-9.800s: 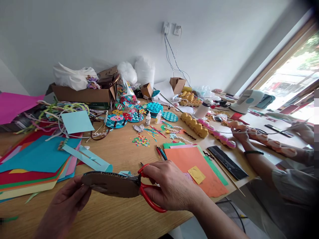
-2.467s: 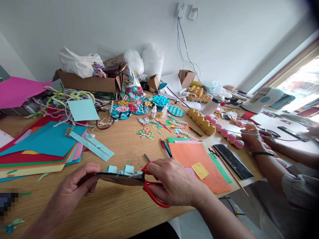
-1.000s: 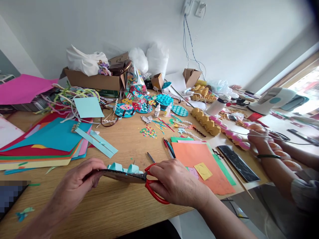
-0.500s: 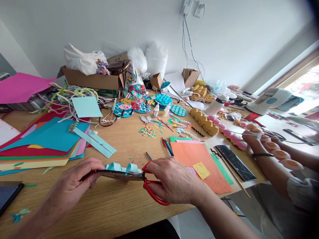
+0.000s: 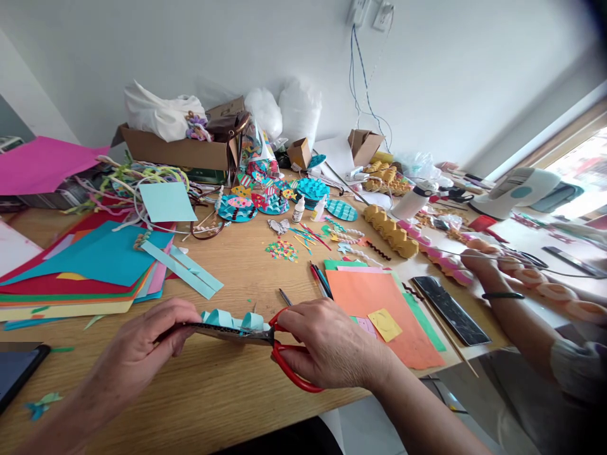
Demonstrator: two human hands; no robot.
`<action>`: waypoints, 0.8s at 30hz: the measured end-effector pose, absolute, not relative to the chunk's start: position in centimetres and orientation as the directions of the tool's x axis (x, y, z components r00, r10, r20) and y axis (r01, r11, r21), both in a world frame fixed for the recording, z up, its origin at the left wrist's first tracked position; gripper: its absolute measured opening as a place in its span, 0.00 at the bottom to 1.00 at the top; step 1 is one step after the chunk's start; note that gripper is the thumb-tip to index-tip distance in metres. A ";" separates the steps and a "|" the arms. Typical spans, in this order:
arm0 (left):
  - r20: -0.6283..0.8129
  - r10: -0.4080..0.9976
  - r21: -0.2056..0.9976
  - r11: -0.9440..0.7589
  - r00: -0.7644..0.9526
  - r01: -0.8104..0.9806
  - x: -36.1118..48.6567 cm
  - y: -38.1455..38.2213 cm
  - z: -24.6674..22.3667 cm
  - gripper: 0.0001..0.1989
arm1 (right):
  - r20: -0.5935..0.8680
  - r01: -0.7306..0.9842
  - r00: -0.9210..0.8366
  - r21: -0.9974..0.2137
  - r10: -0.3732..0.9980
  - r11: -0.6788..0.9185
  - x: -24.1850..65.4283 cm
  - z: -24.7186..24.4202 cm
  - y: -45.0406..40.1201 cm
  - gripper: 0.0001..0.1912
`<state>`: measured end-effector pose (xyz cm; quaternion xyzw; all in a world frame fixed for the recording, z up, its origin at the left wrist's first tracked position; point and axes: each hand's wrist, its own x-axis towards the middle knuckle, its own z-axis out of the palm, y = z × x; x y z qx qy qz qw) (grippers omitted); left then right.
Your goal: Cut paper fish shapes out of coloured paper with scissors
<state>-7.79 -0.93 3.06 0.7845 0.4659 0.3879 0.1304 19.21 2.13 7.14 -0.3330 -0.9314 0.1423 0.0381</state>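
My left hand (image 5: 154, 335) pinches the left end of a cardboard piece (image 5: 222, 333), which I see nearly edge-on. Curled light blue paper strips (image 5: 220, 318) stand up along its top. In my right hand (image 5: 332, 344) is a pair of red-handled scissors (image 5: 296, 373), with fingers and thumb through the loops. The blades lie against the right end of the cardboard; how far they are closed is hidden. A dark pen (image 5: 284, 297) lies on the table just beyond the scissors.
Coloured paper stacks (image 5: 95, 259) lie at left, orange paper (image 5: 374, 303) at right. Small confetti (image 5: 282, 250), glue bottles (image 5: 298, 210) and blue paper crafts (image 5: 310, 189) sit farther back. A phone (image 5: 19, 373) rests at the left edge. Another person's arm (image 5: 512, 303) reaches in from the right.
My hands, the cardboard and the scissors look nearly unchanged. The view has shifted slightly. At right, the other person's hands and the string of pale cups have moved a little.
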 end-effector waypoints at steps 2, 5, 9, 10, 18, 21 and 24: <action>0.497 0.827 0.562 -0.538 0.263 0.629 -7.7 -0.9 3.2 0.07 | -0.017 0.606 -0.777 -0.293 0.629 0.740 19.1 7.2 2.2 0.06; 0.510 0.820 0.553 -0.543 0.260 0.632 -7.5 -0.9 3.4 0.08 | -0.003 0.597 -0.781 -0.298 0.624 0.745 19.0 7.2 2.2 0.06; 0.491 0.833 0.578 -0.530 0.254 0.621 -7.4 -0.9 3.6 0.07 | 0.028 0.580 -0.787 -0.308 0.617 0.754 19.0 7.2 2.3 0.05; 0.487 0.839 0.588 -0.522 0.245 0.618 -7.5 -1.0 3.5 0.07 | 0.039 0.575 -0.788 -0.310 0.614 0.757 19.0 7.2 2.3 0.04; 0.452 0.869 0.644 -0.472 0.198 0.602 -7.4 -1.0 3.6 0.08 | 0.079 0.556 -0.796 -0.295 0.600 0.777 19.2 7.3 2.1 0.06; 0.454 0.867 0.642 -0.479 0.207 0.599 -7.5 -1.0 3.7 0.09 | 0.065 0.567 -0.793 -0.283 0.605 0.773 19.1 7.4 2.0 0.06; 0.455 0.868 0.639 -0.473 0.198 0.607 -7.7 -1.1 3.6 0.08 | 0.053 0.578 -0.790 -0.268 0.611 0.771 19.1 7.6 1.9 0.06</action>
